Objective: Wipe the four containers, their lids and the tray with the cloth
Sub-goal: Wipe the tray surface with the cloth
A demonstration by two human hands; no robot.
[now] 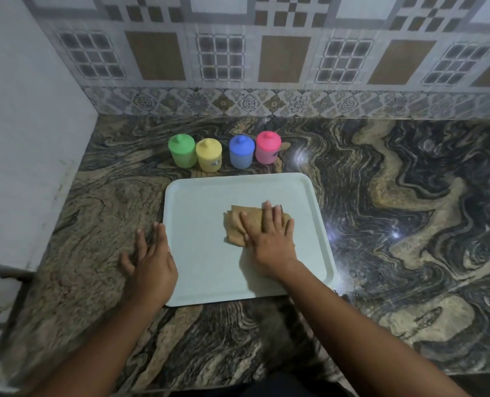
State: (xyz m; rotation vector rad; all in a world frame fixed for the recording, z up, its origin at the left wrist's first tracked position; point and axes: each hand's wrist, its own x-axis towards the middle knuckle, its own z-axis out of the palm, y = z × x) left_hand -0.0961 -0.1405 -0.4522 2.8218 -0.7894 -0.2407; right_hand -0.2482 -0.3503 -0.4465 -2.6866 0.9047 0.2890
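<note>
The right hand (269,239) lies flat, fingers spread, pressing the brown cloth (238,224) onto the middle of the tray (203,202). To its left, the left hand (152,259) rests open-palmed on the tray's left rim and counter (381,224). Beyond both hands, behind the tray, stand the lidded green (181,151), yellow (209,156), blue (241,152) and pink (267,147) containers.

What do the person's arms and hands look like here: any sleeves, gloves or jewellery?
Both forearms are bare to the frame's bottom edge, with no sleeves in view. The left hand and right hand wear no gloves, and no rings, watch or bangles show.
</note>
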